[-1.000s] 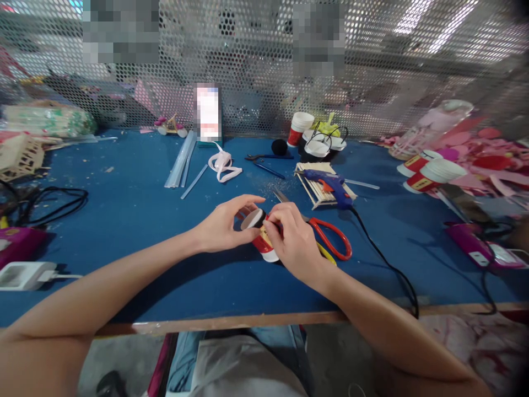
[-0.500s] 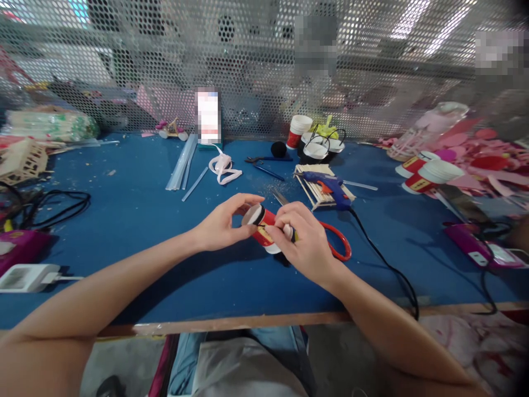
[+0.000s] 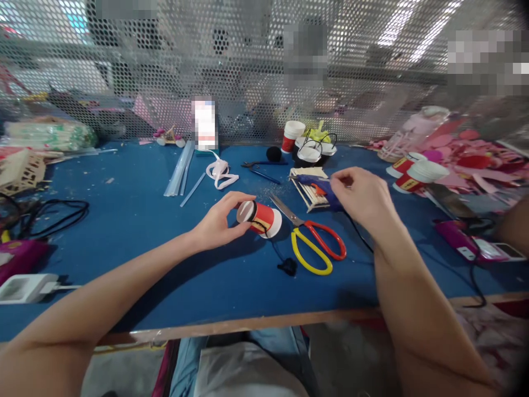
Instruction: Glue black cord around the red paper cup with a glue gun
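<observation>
My left hand [image 3: 218, 221] grips a red paper cup [image 3: 261, 218] lying on its side, its white base facing left. A thin black string runs from the cup down to a small black pom-pom [image 3: 288, 267] on the blue table [image 3: 136, 231]. Farther right, my right hand [image 3: 363, 197] closes over the blue glue gun [image 3: 314, 184], which rests on a bundle of wooden sticks [image 3: 308, 194]. Red and yellow handled scissors [image 3: 311, 238] lie between the two hands.
Stacked red cups [image 3: 413, 175] and pink foam shapes [image 3: 479, 160] fill the right side. More cups [image 3: 308, 148], a black ball [image 3: 273, 154], white ribbon [image 3: 221, 171] and clear glue sticks [image 3: 182, 168] lie at the back. Black cables [image 3: 45, 212] and a white adapter [image 3: 25, 280] sit left.
My right hand left the cup and moved right and back to the glue gun. The scissors and a black pom-pom on a string are now uncovered. My left hand keeps the cup.
</observation>
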{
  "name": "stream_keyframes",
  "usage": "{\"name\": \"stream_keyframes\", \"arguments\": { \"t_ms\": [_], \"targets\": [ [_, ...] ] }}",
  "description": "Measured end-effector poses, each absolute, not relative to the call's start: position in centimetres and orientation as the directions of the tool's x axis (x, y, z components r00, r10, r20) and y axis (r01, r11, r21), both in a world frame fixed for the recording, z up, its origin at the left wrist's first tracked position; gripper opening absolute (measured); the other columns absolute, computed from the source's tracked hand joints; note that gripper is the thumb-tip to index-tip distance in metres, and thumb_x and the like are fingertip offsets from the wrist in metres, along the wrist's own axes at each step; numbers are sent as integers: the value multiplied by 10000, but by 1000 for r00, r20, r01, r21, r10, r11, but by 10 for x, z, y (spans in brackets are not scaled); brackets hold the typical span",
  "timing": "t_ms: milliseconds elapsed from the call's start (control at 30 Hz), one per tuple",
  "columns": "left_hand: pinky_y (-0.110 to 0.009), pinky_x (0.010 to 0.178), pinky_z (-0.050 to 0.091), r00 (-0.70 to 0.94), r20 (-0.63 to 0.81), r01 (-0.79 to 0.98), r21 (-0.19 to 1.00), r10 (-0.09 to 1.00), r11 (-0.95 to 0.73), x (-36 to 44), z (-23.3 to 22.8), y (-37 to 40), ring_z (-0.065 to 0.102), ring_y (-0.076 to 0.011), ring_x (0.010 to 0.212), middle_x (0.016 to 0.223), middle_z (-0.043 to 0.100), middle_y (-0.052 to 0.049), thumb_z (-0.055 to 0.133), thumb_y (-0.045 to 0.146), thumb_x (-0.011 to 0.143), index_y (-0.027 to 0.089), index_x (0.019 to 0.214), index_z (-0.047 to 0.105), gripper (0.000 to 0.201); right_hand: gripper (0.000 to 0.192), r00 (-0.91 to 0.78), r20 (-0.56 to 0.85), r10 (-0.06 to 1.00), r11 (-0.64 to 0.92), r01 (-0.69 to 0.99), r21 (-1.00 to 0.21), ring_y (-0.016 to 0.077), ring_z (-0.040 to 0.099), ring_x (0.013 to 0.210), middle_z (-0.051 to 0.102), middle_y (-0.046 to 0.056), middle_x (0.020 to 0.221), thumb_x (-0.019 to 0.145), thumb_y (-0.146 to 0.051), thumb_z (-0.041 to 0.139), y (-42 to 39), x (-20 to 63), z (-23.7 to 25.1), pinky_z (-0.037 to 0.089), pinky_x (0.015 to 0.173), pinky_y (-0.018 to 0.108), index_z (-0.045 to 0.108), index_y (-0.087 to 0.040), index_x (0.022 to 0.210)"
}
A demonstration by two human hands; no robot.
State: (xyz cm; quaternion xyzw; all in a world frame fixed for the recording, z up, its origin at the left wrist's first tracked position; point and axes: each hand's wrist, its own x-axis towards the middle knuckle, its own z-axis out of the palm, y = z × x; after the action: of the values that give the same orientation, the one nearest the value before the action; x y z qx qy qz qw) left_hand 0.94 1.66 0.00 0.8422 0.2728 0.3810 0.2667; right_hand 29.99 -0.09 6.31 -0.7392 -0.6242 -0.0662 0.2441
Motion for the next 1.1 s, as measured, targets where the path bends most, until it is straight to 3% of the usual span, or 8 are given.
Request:
{"name": "stream_keyframes", "arguments": {
  "t_ms": [200, 433, 500, 600, 733, 833, 1000, 1100],
  "targets": [
    [-388, 947, 472, 562, 495, 279, 641, 662, -716, 11, 3, 13, 558, -219, 1092, 1180, 570, -122, 599, 165, 754, 177, 1189, 505, 446, 234, 145, 147, 978, -138, 989, -55, 287, 628, 815, 679, 181, 843, 755, -248, 537, 28, 326, 35, 445, 696, 353, 680, -78, 829],
    [-391, 962, 464, 570, 464, 269, 675, 679, -687, 10, -1, 15, 571, -213, 1079, 1191, 567, -115, 608, 192, 765, 189, 1219, 487, 471, 307, 242, 198, 950, -214, 965, -150, 291, 632, 875, 668, 196, 939, 760, -270, 538, 31, 328, 22, 459, 714, 348, 634, -59, 962],
    [-389, 960, 465, 568, 451, 262, 694, 688, -671, 10, -2, 16, 574, -214, 1076, 1192, 567, -117, 616, 197, 761, 186, 1220, 489, 475, 390, 312, 243, 919, -250, 934, -255, 284, 629, 891, 664, 183, 979, 728, -279, 585, 29, 329, 21, 467, 736, 357, 584, -67, 1055],
    [-385, 953, 469, 560, 417, 229, 752, 716, -617, 10, -1, 17, 585, -211, 1059, 1182, 580, -123, 630, 198, 752, 170, 1222, 486, 493, 501, 410, 272, 870, -162, 760, -629, 256, 632, 876, 664, 138, 993, 629, -252, 672, 21, 324, 24, 485, 734, 353, 535, -110, 1090],
    [-365, 908, 494, 571, 346, 146, 850, 744, -507, 9, -1, 18, 602, -203, 1024, 1145, 611, -126, 635, 224, 758, 158, 1233, 474, 506, 308, 244, 153, 958, 33, 435, -900, 171, 604, 652, 659, 27, 766, 632, -310, 700, 1, 304, 35, 476, 584, 292, 584, -170, 881],
    [-365, 896, 495, 587, 315, 120, 877, 746, -465, 8, -2, 20, 603, -202, 1011, 1144, 615, -122, 639, 240, 764, 171, 1244, 469, 514, 239, 99, 139, 985, 68, 520, -852, 120, 500, 506, 533, -33, 523, 700, -393, 673, -18, 284, 44, 420, 497, 258, 571, -179, 678],
    [-377, 896, 486, 585, 313, 116, 881, 748, -458, 7, -2, 23, 599, -195, 991, 1120, 618, -124, 643, 250, 765, 164, 1237, 467, 511, 208, -113, 149, 982, 187, 569, -801, 116, 529, 467, 607, -15, 570, 782, -384, 605, -41, 261, 45, 449, 474, 256, 668, -188, 809],
    [-373, 895, 486, 569, 306, 125, 885, 763, -448, 8, -1, 23, 600, -187, 975, 1099, 620, -119, 648, 256, 762, 161, 1232, 467, 513, 180, -162, 210, 964, 265, 644, -718, 136, 550, 458, 578, -15, 485, 781, -374, 603, -44, 260, 42, 450, 475, 263, 672, -222, 715]
  ]
}}
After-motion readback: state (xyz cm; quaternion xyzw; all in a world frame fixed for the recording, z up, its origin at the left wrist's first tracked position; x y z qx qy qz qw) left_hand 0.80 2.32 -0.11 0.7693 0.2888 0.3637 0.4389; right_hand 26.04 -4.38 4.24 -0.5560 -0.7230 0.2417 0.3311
